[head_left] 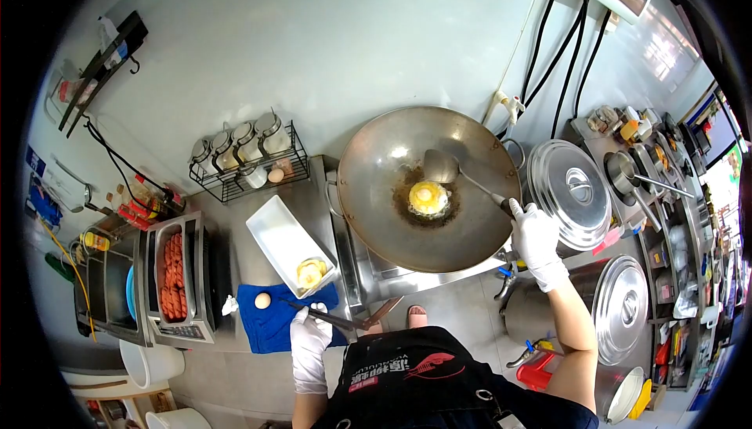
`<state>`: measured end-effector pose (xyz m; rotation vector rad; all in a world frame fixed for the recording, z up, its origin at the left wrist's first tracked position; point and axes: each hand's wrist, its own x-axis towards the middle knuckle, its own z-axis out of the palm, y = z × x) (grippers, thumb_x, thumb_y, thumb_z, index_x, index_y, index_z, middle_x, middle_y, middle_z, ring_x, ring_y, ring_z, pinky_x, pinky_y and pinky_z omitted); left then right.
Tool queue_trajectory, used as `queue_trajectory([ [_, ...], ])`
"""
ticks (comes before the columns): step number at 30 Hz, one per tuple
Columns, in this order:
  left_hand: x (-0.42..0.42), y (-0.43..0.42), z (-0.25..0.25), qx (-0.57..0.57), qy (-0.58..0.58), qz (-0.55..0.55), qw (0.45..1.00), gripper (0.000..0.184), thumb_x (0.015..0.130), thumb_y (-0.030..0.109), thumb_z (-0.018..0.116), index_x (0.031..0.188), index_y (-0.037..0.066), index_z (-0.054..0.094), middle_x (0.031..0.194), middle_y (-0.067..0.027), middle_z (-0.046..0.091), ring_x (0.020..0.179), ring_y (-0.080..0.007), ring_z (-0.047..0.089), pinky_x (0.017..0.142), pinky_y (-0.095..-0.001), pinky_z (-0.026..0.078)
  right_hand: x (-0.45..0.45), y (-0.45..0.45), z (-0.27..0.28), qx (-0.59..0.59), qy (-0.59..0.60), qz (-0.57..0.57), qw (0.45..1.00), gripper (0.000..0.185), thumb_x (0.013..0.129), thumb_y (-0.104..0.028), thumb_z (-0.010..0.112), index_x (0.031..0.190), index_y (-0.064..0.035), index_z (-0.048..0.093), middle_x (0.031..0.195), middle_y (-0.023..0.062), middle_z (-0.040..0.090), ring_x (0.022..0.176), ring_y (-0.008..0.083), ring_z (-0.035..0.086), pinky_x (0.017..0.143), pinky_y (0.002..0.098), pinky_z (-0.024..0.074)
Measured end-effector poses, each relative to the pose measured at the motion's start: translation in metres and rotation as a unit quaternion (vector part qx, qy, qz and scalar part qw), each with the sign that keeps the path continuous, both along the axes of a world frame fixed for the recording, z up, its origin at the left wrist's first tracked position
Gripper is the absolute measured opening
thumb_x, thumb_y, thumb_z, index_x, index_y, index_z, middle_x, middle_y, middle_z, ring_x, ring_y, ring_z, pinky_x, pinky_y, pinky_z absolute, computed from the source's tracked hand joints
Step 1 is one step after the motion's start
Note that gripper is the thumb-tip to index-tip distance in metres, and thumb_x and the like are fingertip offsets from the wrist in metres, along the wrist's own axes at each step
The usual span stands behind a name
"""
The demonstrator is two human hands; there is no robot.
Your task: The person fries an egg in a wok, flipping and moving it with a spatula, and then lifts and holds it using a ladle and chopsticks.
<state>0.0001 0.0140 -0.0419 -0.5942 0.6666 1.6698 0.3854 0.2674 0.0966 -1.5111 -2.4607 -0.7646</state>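
A large wok [376,155] stands on the stove, with a frying egg [428,198] near its middle. My gloved right hand [536,241] is closed around the handle of a wok spatula [440,166], whose head rests in the wok just above the egg. My gloved left hand [312,335] grips long dark tongs [341,320] with brown ends, held over the blue cloth [258,331]. On that cloth lies a whole egg [262,300]. The white tray [274,233] beyond my left hand contains cooked egg [311,272] at its near end.
Left of the tray, a wire rack [258,182] carries several jars. Further left sits a metal pan of red sausage-like food [173,280]. Lidded steel pots [570,194] stand close to the wok's right side. Several cables [568,61] hang on the wall behind.
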Motion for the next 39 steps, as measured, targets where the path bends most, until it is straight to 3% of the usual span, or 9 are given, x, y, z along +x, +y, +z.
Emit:
queue_trajectory([
  [7, 0.006, 0.008, 0.012, -0.057, 0.03, 0.031, 0.997, 0.017, 0.088, 0.014, 0.04, 0.084, -0.001, 0.047, 0.077, -0.0112, 0.055, 0.07, -0.0216, 0.055, 0.056, -0.0264, 0.046, 0.005, 0.002, 0.005, -0.012, -0.001, -0.015, 1.0, 0.024, 0.079, -0.016, 0.052, 0.1, -0.0126, 0.062, 0.063, 0.0056, 0.049, 0.053, 0.0181, 0.053, 0.043, 0.0302, 0.0406],
  [13, 0.008, 0.013, 0.017, -0.076, 0.023, 0.044, 0.996, 0.018, 0.088, 0.015, 0.039, 0.084, 0.0, 0.047, 0.077, -0.0109, 0.055, 0.07, -0.0214, 0.055, 0.057, -0.0266, 0.046, 0.011, 0.005, 0.005, -0.015, -0.003, -0.009, 1.0, 0.035, 0.072, -0.017, 0.06, 0.106, -0.008, 0.058, 0.065, 0.006, 0.049, 0.054, 0.0186, 0.054, 0.044, 0.0311, 0.0411],
  [16, -0.001, 0.006, 0.009, -0.003, -0.01, -0.004, 1.0, 0.018, 0.088, 0.015, 0.039, 0.083, 0.0, 0.047, 0.077, -0.011, 0.055, 0.07, -0.0215, 0.055, 0.058, -0.0267, 0.046, 0.007, 0.003, 0.016, -0.032, 0.015, -0.01, 0.999, 0.044, 0.069, -0.019, 0.064, 0.109, -0.0039, 0.055, 0.067, 0.0063, 0.05, 0.055, 0.0194, 0.055, 0.046, 0.0314, 0.0422],
  [22, 0.002, 0.013, 0.009, -0.063, 0.048, 0.045, 0.996, 0.019, 0.089, 0.017, 0.038, 0.085, 0.0, 0.046, 0.076, -0.0109, 0.054, 0.07, -0.021, 0.055, 0.058, -0.0264, 0.046, 0.011, 0.007, 0.016, -0.074, 0.046, -0.025, 0.996, 0.029, 0.067, -0.019, 0.064, 0.091, -0.0041, 0.057, 0.067, 0.0084, 0.052, 0.06, 0.0216, 0.057, 0.049, 0.0323, 0.0436],
  [25, -0.007, 0.005, 0.006, 0.029, 0.018, -0.028, 0.999, 0.019, 0.089, 0.017, 0.037, 0.086, 0.0, 0.045, 0.076, -0.011, 0.053, 0.069, -0.0205, 0.054, 0.059, -0.0268, 0.046, 0.011, 0.006, 0.024, -0.086, 0.061, -0.015, 0.994, 0.025, 0.07, -0.026, 0.064, 0.077, -0.0033, 0.056, 0.064, 0.0133, 0.056, 0.055, 0.0278, 0.057, 0.049, 0.037, 0.0444],
  [28, -0.005, 0.008, 0.009, -0.003, 0.027, -0.009, 1.0, 0.018, 0.088, 0.016, 0.038, 0.087, 0.0, 0.045, 0.076, -0.0114, 0.053, 0.069, -0.0202, 0.054, 0.06, -0.0267, 0.047, 0.009, 0.004, 0.031, -0.086, 0.057, -0.036, 0.994, 0.024, 0.069, -0.027, 0.064, 0.07, -0.0049, 0.055, 0.061, 0.0132, 0.055, 0.054, 0.0291, 0.057, 0.048, 0.0374, 0.0442],
  [31, -0.006, 0.011, 0.011, 0.009, 0.021, -0.01, 1.0, 0.018, 0.088, 0.016, 0.037, 0.089, -0.001, 0.045, 0.076, -0.0115, 0.053, 0.068, -0.0205, 0.054, 0.063, -0.0276, 0.048, 0.009, 0.003, 0.042, -0.086, 0.047, -0.007, 0.995, 0.003, 0.067, -0.011, 0.058, 0.067, -0.0075, 0.058, 0.061, 0.0104, 0.054, 0.051, 0.0262, 0.057, 0.044, 0.0356, 0.0444],
  [34, -0.002, 0.019, 0.014, -0.038, 0.04, 0.027, 0.998, 0.018, 0.088, 0.014, 0.037, 0.092, -0.001, 0.044, 0.076, -0.0115, 0.053, 0.069, -0.0208, 0.054, 0.065, -0.0289, 0.048, 0.009, 0.006, 0.052, -0.12, 0.04, 0.005, 0.992, 0.004, 0.065, -0.01, 0.058, 0.062, -0.0081, 0.058, 0.059, 0.0111, 0.056, 0.053, 0.0272, 0.058, 0.047, 0.0355, 0.045],
  [39, 0.0, 0.021, 0.021, -0.02, 0.027, 0.032, 0.999, 0.016, 0.088, 0.012, 0.038, 0.09, -0.002, 0.045, 0.076, -0.0115, 0.053, 0.07, -0.0209, 0.054, 0.068, -0.0303, 0.049, 0.01, 0.016, 0.06, -0.128, 0.009, 0.055, 0.99, 0.008, 0.062, -0.015, 0.06, 0.059, -0.0082, 0.058, 0.056, 0.0109, 0.056, 0.055, 0.0276, 0.059, 0.051, 0.0367, 0.0458],
])
